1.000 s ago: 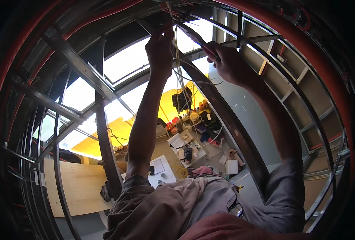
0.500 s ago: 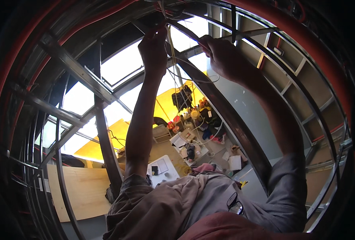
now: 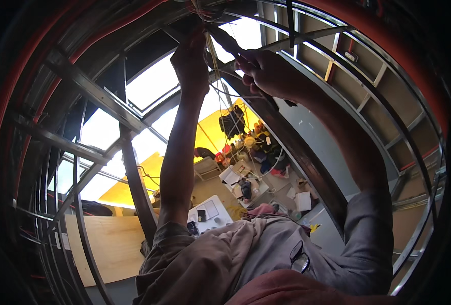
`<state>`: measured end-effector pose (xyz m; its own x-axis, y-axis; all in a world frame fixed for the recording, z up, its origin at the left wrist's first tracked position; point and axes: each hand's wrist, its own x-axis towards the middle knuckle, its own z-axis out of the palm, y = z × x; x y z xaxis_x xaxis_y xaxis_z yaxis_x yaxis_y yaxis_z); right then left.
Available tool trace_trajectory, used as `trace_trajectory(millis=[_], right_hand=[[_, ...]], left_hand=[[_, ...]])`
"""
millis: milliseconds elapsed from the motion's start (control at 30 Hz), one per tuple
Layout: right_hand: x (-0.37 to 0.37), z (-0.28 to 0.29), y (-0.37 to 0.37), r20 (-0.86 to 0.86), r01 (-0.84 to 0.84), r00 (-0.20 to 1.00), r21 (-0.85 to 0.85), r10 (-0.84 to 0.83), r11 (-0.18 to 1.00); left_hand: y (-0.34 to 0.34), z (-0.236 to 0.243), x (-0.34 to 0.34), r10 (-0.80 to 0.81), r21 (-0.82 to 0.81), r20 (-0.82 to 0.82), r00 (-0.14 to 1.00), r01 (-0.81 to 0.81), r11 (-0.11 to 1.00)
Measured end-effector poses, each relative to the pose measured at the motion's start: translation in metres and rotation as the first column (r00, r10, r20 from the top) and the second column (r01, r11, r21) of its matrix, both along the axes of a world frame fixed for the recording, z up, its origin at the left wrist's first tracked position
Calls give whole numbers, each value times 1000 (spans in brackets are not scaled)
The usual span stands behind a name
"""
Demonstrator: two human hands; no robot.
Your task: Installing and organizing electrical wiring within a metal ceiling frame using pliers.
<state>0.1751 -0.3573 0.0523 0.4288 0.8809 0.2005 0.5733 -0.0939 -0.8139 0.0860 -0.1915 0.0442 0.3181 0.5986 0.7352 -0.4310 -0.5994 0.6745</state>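
Overhead, my left hand (image 3: pixel 189 66) is closed in a pinch on thin cables (image 3: pixel 210 43) at a bunch near the top of the view. My right hand (image 3: pixel 268 76) grips a dark plier-like tool (image 3: pixel 228 40), its tip up beside my left fingertips and its handle end showing below my palm. Whether the tip is closed on a cable is too dark to tell. Loose pale cables hang from the bunch past my wrists in loops, down toward the floor.
Metal framing (image 3: pixel 91 94), dark beams (image 3: pixel 309 162) and red conduit (image 3: pixel 29 46) surround me. Below are a yellow sheet (image 3: pixel 207 134), a white table (image 3: pixel 218 211), a plywood board (image 3: pixel 101 244), cluttered containers (image 3: pixel 251 142) and boxes (image 3: pixel 302 201). Glasses (image 3: pixel 299 256) hang on my shirt.
Both hands appear further up and left in the view, with the framing slightly shifted too. The tool's handle end now shows below my right hand.
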Motion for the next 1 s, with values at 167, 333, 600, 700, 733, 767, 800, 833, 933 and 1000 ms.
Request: trace_trajectory(millis=[167, 333, 600, 700, 733, 767, 800, 833, 933, 1000], right_hand=[[34, -16, 1, 721, -51, 674, 265, -163, 963], [32, -1, -8, 798, -6, 578, 211, -169, 977], [-1, -8, 6, -234, -125, 960, 135, 154, 983], [5, -6, 3, -238, -117, 963, 52, 126, 992], [16, -18, 5, 110, -80, 992, 139, 65, 987], [21, -19, 5, 440, -78, 897, 235, -34, 969], [28, -19, 3, 442, -81, 896, 235, -33, 969], [31, -16, 1, 553, -36, 828, 210, -89, 977], [39, -11, -3, 711, -11, 686, 225, -157, 974], [41, -6, -4, 766, -10, 617, 237, -181, 971]], left_hand=[[5, -3, 3, -43, -70, -52, 998, 40, 997], [5, -3, 4, -61, -37, -46, 997, 60, 998], [3, -3, 5, 69, 72, -6, 998, -69, 995], [-3, 2, 3, -52, -127, -39, 998, 47, 991], [-4, 0, 3, -51, -129, -41, 998, 45, 991], [-4, 1, 2, -35, -52, -20, 999, 34, 998], [-4, 2, 1, -22, 26, 3, 1000, 22, 999], [-3, 2, 1, -20, 25, 3, 1000, 20, 999], [-2, 1, 1, 4, 120, -25, 1000, -1, 993], [0, -1, 3, 40, 133, -22, 999, -37, 990]])
